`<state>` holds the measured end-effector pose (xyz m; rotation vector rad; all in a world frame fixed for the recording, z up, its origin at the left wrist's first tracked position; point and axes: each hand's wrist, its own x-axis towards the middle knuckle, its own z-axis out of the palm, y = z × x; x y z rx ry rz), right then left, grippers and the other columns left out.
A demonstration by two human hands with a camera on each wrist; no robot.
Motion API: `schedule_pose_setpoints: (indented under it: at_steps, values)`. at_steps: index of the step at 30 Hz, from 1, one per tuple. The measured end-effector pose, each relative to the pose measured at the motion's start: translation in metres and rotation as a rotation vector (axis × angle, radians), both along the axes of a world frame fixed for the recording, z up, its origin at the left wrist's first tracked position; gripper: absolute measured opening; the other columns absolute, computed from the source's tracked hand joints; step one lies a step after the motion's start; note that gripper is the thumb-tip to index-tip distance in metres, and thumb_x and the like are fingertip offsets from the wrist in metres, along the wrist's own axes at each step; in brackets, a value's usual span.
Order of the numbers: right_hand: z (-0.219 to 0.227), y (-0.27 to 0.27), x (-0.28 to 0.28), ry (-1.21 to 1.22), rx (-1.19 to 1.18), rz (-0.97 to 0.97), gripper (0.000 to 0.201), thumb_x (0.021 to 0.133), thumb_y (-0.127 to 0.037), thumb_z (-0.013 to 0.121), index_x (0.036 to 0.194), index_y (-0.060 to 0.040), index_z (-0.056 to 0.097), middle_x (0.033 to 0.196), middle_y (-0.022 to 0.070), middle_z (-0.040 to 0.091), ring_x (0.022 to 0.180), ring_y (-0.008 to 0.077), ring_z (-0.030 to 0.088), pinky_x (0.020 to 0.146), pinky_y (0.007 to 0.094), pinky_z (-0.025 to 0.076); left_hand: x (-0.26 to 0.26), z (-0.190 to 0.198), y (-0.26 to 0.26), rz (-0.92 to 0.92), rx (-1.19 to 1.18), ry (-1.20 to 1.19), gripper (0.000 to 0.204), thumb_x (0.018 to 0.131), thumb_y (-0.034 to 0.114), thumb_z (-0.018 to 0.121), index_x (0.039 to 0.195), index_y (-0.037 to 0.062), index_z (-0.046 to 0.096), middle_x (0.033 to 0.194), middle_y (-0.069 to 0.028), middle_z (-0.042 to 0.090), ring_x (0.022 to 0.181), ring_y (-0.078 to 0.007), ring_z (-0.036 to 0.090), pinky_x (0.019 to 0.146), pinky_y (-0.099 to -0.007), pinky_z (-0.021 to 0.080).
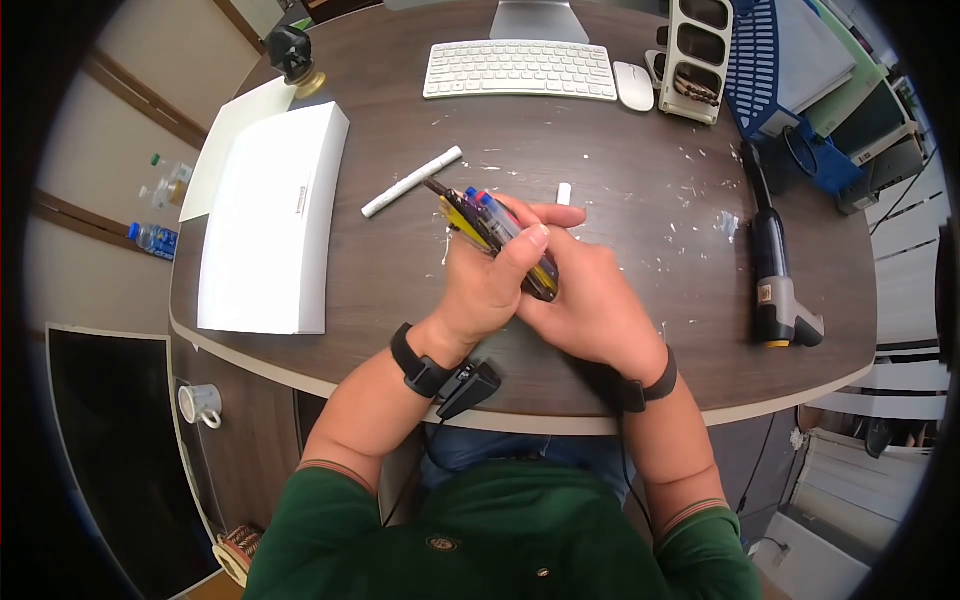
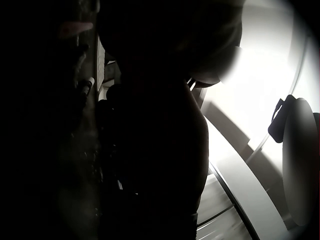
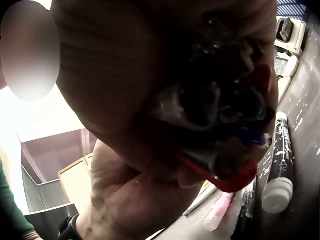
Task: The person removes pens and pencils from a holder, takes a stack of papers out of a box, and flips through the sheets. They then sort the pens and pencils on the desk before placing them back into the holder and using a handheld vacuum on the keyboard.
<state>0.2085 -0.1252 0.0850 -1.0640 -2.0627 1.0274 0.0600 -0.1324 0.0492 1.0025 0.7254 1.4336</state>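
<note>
A bundle of several pens (image 1: 487,222), with blue, red, yellow and black parts, is held between both hands over the table, tilted up to the left. My left hand (image 1: 478,285) grips it from the left, its thumb laid across the pens. From the right, my right hand (image 1: 588,300) wraps its fingers round the same bundle. Close up in the right wrist view, the pen ends (image 3: 235,170) poke out of the palm, dark, with red and blue edges. The left wrist view is mostly dark silhouette. A white marker (image 1: 412,182) lies beyond the left hand.
Past the hands lies a white-capped black marker (image 3: 279,170). A white box (image 1: 265,225) stands at left; keyboard (image 1: 520,70) and mouse (image 1: 633,87) sit at the back. A black and grey handheld device (image 1: 772,270) lies at right. White scraps (image 1: 728,222) dot the table.
</note>
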Motion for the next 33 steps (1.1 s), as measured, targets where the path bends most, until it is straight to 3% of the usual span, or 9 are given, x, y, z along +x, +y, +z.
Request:
schedule_pose_setpoints:
  at_steps: [9, 15, 18, 21, 24, 28, 30, 31, 33]
  values:
    - [0.008, 0.005, 0.01, 0.005, -0.293, 0.093, 0.055, 0.082, -0.015, 0.077, 0.131, 0.0031, 0.057, 0.114, 0.0223, 0.071, 0.11, 0.0353, 0.07, 0.094, 0.0406, 0.053, -0.008, 0.003, 0.006, 0.046, -0.134, -0.389, 0.015, 0.099, 0.019, 0.061, 0.101, 0.006, 0.054, 0.094, -0.0114, 0.066, 0.107, -0.0335, 0.07, 0.096, -0.0523, 0.057]
    - [-0.014, 0.004, 0.007, 0.068, -0.182, 0.036, 0.062, 0.082, -0.014, 0.076, 0.137, 0.0046, 0.054, 0.13, 0.0246, 0.066, 0.125, 0.0335, 0.063, 0.104, 0.0394, 0.048, -0.005, 0.007, 0.005, 0.038, -0.126, -0.332, 0.018, 0.099, 0.018, 0.06, 0.111, 0.008, 0.051, 0.088, -0.0034, 0.059, 0.088, -0.0202, 0.065, 0.108, -0.0494, 0.048]
    - [-0.009, 0.003, 0.008, 0.083, -0.168, 0.027, 0.054, 0.08, -0.017, 0.072, 0.125, 0.0093, 0.057, 0.119, 0.0286, 0.068, 0.116, 0.0419, 0.066, 0.096, 0.0409, 0.053, -0.005, 0.009, 0.004, 0.016, -0.131, -0.321, 0.016, 0.099, 0.018, 0.059, 0.11, 0.0106, 0.051, 0.086, -0.0015, 0.057, 0.085, -0.0171, 0.063, 0.108, -0.046, 0.048]
    - [0.004, 0.003, 0.007, 0.064, -0.311, 0.038, 0.058, 0.079, -0.024, 0.079, 0.122, 0.0088, 0.058, 0.115, 0.0258, 0.069, 0.11, 0.0361, 0.07, 0.092, 0.0391, 0.055, -0.007, 0.007, 0.005, 0.014, -0.158, -0.387, 0.014, 0.099, 0.018, 0.059, 0.108, 0.0126, 0.05, 0.083, -0.0002, 0.055, 0.081, -0.0152, 0.061, 0.106, -0.0428, 0.049]
    - [0.006, 0.003, 0.005, 0.043, -0.348, 0.1, 0.063, 0.082, -0.016, 0.083, 0.135, 0.005, 0.056, 0.11, 0.0094, 0.069, 0.091, 0.0146, 0.066, 0.082, 0.0295, 0.055, -0.009, 0.008, 0.008, 0.078, -0.208, -0.432, 0.011, 0.1, 0.019, 0.059, 0.102, 0.0129, 0.05, 0.079, 0.0012, 0.053, 0.076, -0.0126, 0.057, 0.103, -0.0393, 0.05]
    - [0.0, 0.0, 0.004, 0.482, -0.668, 0.2, 0.085, 0.073, -0.018, 0.094, 0.141, 0.0021, 0.047, 0.11, 0.0075, 0.065, 0.087, 0.0113, 0.063, 0.078, 0.0257, 0.054, -0.028, 0.006, 0.021, 0.11, -0.234, -0.608, 0.021, 0.102, 0.025, 0.055, 0.087, 0.0122, 0.05, 0.079, -0.0018, 0.054, 0.075, -0.0144, 0.056, 0.105, -0.0406, 0.05]
    - [0.003, -0.001, 0.001, 0.533, -0.684, 0.221, 0.093, 0.072, -0.01, 0.094, 0.148, 0.0001, 0.04, 0.112, 0.0054, 0.063, 0.086, 0.0092, 0.062, 0.075, 0.0229, 0.053, -0.03, 0.006, 0.022, 0.111, -0.245, -0.688, 0.023, 0.102, 0.026, 0.056, 0.085, 0.0135, 0.049, 0.077, 0.0007, 0.054, 0.074, -0.012, 0.054, 0.106, -0.0383, 0.049]
    - [0.001, -0.002, -0.002, 0.447, -0.562, 0.21, 0.095, 0.074, -0.008, 0.092, 0.15, -0.0009, 0.035, 0.115, 0.0076, 0.063, 0.084, 0.0092, 0.062, 0.07, 0.0239, 0.054, -0.031, 0.005, 0.023, 0.128, -0.244, -0.713, 0.022, 0.102, 0.026, 0.057, 0.085, 0.0134, 0.049, 0.077, 0.0014, 0.054, 0.074, -0.0114, 0.054, 0.107, -0.038, 0.049]
    - [-0.025, -0.003, -0.019, 0.582, -0.341, 0.18, 0.09, 0.076, -0.008, 0.091, 0.148, -0.0034, 0.039, 0.115, 0.0087, 0.064, 0.082, 0.0099, 0.063, 0.068, 0.025, 0.054, -0.032, 0.006, 0.022, 0.125, -0.242, -0.754, 0.022, 0.103, 0.025, 0.057, 0.086, 0.0127, 0.05, 0.076, 0.0024, 0.053, 0.073, -0.0097, 0.055, 0.108, -0.0364, 0.049]
